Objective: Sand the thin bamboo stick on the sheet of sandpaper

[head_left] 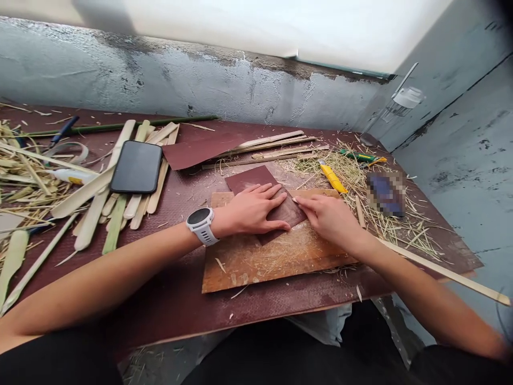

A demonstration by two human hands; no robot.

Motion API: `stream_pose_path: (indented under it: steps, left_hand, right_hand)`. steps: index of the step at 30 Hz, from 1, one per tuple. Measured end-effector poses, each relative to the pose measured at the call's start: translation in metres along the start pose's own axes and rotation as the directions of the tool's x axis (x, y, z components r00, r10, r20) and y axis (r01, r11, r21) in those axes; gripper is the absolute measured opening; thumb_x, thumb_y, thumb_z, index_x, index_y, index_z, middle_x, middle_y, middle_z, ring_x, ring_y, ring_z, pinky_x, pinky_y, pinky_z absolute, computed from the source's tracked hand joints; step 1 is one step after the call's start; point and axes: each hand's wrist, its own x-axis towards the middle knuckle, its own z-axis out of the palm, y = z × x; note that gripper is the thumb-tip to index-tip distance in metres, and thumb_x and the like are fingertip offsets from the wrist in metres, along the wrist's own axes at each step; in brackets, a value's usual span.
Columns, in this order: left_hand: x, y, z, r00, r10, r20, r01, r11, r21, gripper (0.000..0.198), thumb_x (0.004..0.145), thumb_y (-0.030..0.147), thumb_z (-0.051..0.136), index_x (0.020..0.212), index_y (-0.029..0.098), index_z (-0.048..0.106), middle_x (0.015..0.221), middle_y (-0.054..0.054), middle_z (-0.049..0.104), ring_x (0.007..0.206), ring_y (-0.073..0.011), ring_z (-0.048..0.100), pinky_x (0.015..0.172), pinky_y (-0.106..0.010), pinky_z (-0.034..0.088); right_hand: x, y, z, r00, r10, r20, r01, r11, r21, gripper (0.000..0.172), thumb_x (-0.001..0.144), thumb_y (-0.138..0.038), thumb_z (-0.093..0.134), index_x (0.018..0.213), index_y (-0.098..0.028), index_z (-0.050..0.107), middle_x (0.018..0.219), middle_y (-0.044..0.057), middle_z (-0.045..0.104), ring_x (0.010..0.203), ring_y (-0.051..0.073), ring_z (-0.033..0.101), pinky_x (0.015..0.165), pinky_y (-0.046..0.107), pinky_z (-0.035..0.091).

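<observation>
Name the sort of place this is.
Probably a bamboo-craft workbench: split bamboo strips piled at left, a sandpaper sheet on a wooden board, a yellow utility knife among shavings.

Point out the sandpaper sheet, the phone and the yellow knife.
sandpaper sheet (250,179), head view, bare upper corner.
phone (137,167), head view, middle of screen.
yellow knife (332,178), head view, mid-handle.

matt reddish sandpaper (256,179) on a rough, scratched wooden board (272,259).
</observation>
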Motion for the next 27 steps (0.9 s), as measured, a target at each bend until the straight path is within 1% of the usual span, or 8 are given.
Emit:
stream_pose_path:
  steps: [3, 6, 10, 15, 17, 20, 23, 27]
  left_hand:
    - [0.0, -0.001, 0.001, 1.0, -0.007, -0.001, 0.007, 1.0, -0.003, 0.103, 0.095, 0.088, 0.038, 0.164, 0.012, 0.04, 0.17, -0.021, 0.034, 0.154, -0.0401, 0.041, 0.127, -0.053, 0.032]
    - [0.0, 0.0, 0.001, 1.0, -0.001, -0.001, 0.001, 1.0, 0.009, 0.102, 0.095, 0.088, 0.037, 0.164, 0.013, 0.039, 0.17, -0.021, 0.033, 0.154, -0.0411, 0.042, 0.126, -0.054, 0.033]
    - [-0.001, 0.002, 0.001, 1.0, -0.005, 0.002, 0.005, 1.0, 0.028, 0.098, 0.098, 0.085, 0.036, 0.164, 0.012, 0.038, 0.17, -0.022, 0.033, 0.153, -0.0424, 0.042, 0.125, -0.055, 0.033]
    - [-0.002, 0.004, 0.0, 1.0, -0.008, 0.01, 0.008, 0.999, 0.048, 0.096, 0.1, 0.082, 0.037, 0.165, 0.011, 0.037, 0.17, -0.022, 0.033, 0.154, -0.0409, 0.042, 0.126, -0.053, 0.032]
    - [-0.002, 0.004, -0.002, 1.0, -0.016, 0.02, 0.015, 0.999, 0.048, 0.097, 0.1, 0.082, 0.037, 0.165, 0.011, 0.037, 0.17, -0.022, 0.032, 0.154, -0.0403, 0.041, 0.127, -0.051, 0.032]
    - [-0.002, 0.004, -0.004, 1.0, -0.017, 0.026, 0.016, 0.999, 0.038, 0.098, 0.099, 0.083, 0.037, 0.165, 0.011, 0.036, 0.171, -0.022, 0.032, 0.154, -0.0406, 0.041, 0.127, -0.052, 0.032]
    - [-0.001, 0.005, -0.005, 0.999, -0.016, 0.027, 0.015, 1.0, 0.026, 0.098, 0.099, 0.083, 0.039, 0.165, 0.011, 0.037, 0.171, -0.022, 0.033, 0.153, -0.041, 0.042, 0.126, -0.052, 0.032]
    - [-0.001, 0.005, -0.004, 0.999, -0.023, 0.032, 0.022, 1.0, 0.01, 0.098, 0.099, 0.083, 0.039, 0.165, 0.012, 0.037, 0.171, -0.022, 0.031, 0.154, -0.0415, 0.041, 0.127, -0.054, 0.032]
  right_hand:
    - [-0.021, -0.001, -0.002, 0.999, 0.005, 0.038, -0.003, 0.998, -0.061, 0.044, 0.108, -0.027, 0.043, 0.145, -0.027, 0.068, 0.103, 0.007, 0.077, 0.084, 0.022, 0.071, 0.072, 0.033, 0.047]
    - [-0.037, 0.002, -0.004, 0.999, 0.001, 0.05, 0.002, 0.999, -0.054, 0.045, 0.108, -0.025, 0.042, 0.145, -0.027, 0.068, 0.102, 0.007, 0.076, 0.084, 0.022, 0.07, 0.071, 0.032, 0.046]
    - [-0.023, 0.001, -0.002, 0.999, 0.017, 0.043, -0.017, 1.0, -0.008, 0.042, 0.109, -0.028, 0.044, 0.142, -0.027, 0.07, 0.101, 0.007, 0.076, 0.086, 0.022, 0.07, 0.074, 0.033, 0.047]
    - [0.01, -0.007, -0.001, 1.0, -0.02, -0.024, 0.021, 0.999, 0.036, 0.04, 0.11, -0.024, 0.042, 0.135, -0.023, 0.073, 0.121, 0.007, 0.077, 0.105, 0.024, 0.071, 0.085, 0.033, 0.048]
    - [0.007, -0.008, -0.003, 1.0, -0.013, -0.01, 0.013, 1.0, 0.004, 0.041, 0.11, -0.025, 0.042, 0.138, -0.023, 0.071, 0.12, 0.008, 0.077, 0.103, 0.024, 0.072, 0.083, 0.034, 0.048]
    - [-0.016, -0.007, -0.009, 0.996, 0.028, 0.081, -0.021, 0.997, -0.08, 0.044, 0.109, -0.027, 0.042, 0.145, -0.025, 0.067, 0.108, 0.008, 0.077, 0.09, 0.024, 0.072, 0.076, 0.035, 0.047]
    - [-0.037, -0.004, -0.015, 0.986, 0.04, 0.162, -0.02, 0.993, -0.118, 0.047, 0.108, -0.024, 0.041, 0.148, -0.026, 0.066, 0.102, 0.008, 0.076, 0.087, 0.023, 0.071, 0.074, 0.034, 0.046]
    - [-0.031, -0.005, -0.015, 0.988, 0.048, 0.149, -0.027, 0.99, -0.135, 0.047, 0.108, -0.026, 0.04, 0.147, -0.028, 0.066, 0.105, 0.009, 0.076, 0.085, 0.023, 0.071, 0.072, 0.033, 0.047]
